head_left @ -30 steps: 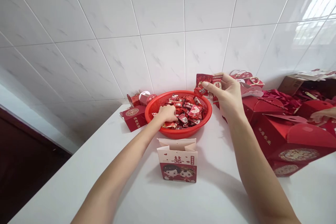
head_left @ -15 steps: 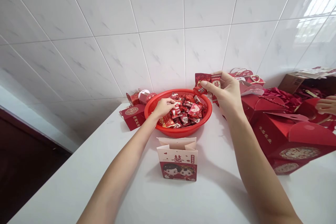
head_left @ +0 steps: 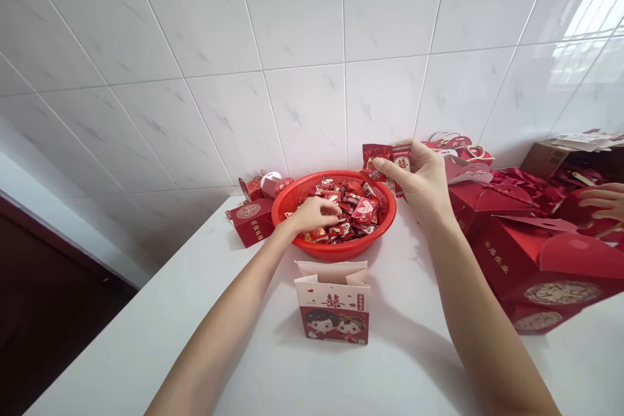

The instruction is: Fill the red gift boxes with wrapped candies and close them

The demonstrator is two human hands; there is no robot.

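Observation:
A red plastic basket [head_left: 336, 251] full of red-wrapped candies [head_left: 364, 209] stands against the tiled wall. Inside its left half is my left hand [head_left: 314, 213], fingers bent over the candies, with a gap between thumb and fingers and nothing visibly held. My right hand [head_left: 420, 172] is raised at the basket's right rim, closed on several wrapped candies [head_left: 377, 155]; part of them is hidden by the fingers. In front of the basket a cream-and-red paper gift box [head_left: 334, 312] with two cartoon faces stands upright, its top open.
Red gift boxes [head_left: 541, 266] crowd the right side of the white table [head_left: 409, 364]. A small red box [head_left: 252, 222] sits left of the basket. At the far right, another person's hand [head_left: 604, 201] is beside red boxes and a cardboard carton [head_left: 546, 156].
My left hand has shifted right and slightly down among the candies, its fingers parting from the packet they were touching. My right hand stays raised with its candies. The view has tilted slightly.

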